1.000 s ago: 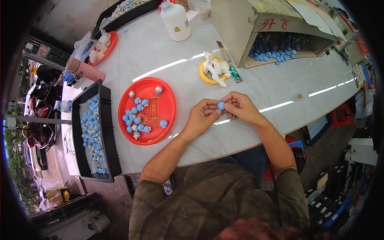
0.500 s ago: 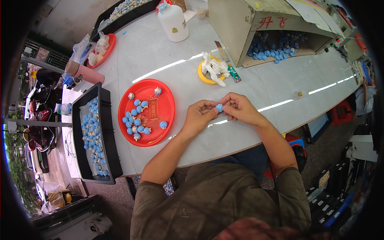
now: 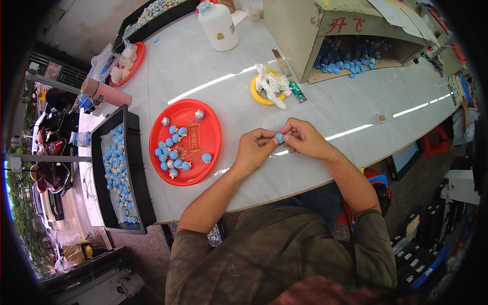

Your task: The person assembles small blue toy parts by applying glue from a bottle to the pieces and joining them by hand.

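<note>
A small blue piece (image 3: 278, 138) is pinched between the fingertips of both hands just above the white table (image 3: 193, 66). My left hand (image 3: 254, 151) grips it from the left, my right hand (image 3: 303, 139) from the right. Left of my hands lies a red round tray (image 3: 205, 129) with several small blue and white pieces (image 3: 174, 152) on it.
A black bin (image 3: 140, 203) with several blue pieces stands at the table's left edge. A yellow ring with white cloth (image 3: 269, 85), a white bottle (image 3: 217, 25), a cardboard box holding blue pieces (image 3: 351, 53), a second red plate (image 3: 127, 63) and a pink cylinder (image 3: 107, 93) lie farther back.
Both hands stay together on the blue piece with only small finger shifts. Nothing else on the table has moved.
</note>
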Motion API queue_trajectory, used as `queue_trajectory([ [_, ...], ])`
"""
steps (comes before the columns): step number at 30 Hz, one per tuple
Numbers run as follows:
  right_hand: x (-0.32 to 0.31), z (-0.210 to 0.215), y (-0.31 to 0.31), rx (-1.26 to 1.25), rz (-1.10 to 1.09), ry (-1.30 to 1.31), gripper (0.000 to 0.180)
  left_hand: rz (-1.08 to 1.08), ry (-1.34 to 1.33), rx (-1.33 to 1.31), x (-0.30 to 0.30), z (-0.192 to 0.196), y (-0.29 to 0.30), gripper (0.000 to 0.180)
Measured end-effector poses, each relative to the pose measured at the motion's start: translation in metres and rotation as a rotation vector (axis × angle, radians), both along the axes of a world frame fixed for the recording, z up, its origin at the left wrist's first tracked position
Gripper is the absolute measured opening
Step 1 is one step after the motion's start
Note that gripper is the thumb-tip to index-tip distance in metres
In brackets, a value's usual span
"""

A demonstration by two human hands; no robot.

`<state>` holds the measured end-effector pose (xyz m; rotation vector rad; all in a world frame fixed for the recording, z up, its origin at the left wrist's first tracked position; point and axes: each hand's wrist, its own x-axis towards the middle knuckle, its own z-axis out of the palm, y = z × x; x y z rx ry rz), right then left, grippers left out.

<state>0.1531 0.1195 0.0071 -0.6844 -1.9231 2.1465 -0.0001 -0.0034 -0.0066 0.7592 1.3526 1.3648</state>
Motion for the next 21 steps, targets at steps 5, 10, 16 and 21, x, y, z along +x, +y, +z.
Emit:
queue_trajectory([
  [5, -0.0003, -0.0012, -0.0005, 0.033, 0.001, 0.004, 0.008, 0.004, 0.006, 0.017, 0.0002, -0.0058, 0.0002, 0.018],
  [10, -0.0001, 0.0004, -0.0009, 0.033, -0.003, 0.008, 0.009, 0.005, 0.027, 0.014, 0.0006, -0.0033, 0.0001, 0.018],
  [16, -0.0004, 0.0051, -0.001, -0.002, -0.022, 0.006, 0.01, 0.016, -0.007, 0.032, 0.0004, -0.0017, -0.0004, 0.02],
  [21, 0.0003, 0.0039, 0.0, -0.051, -0.016, 0.012, 0.011, 0.022, -0.014, 0.034, -0.0003, -0.0008, -0.0008, 0.019],
])
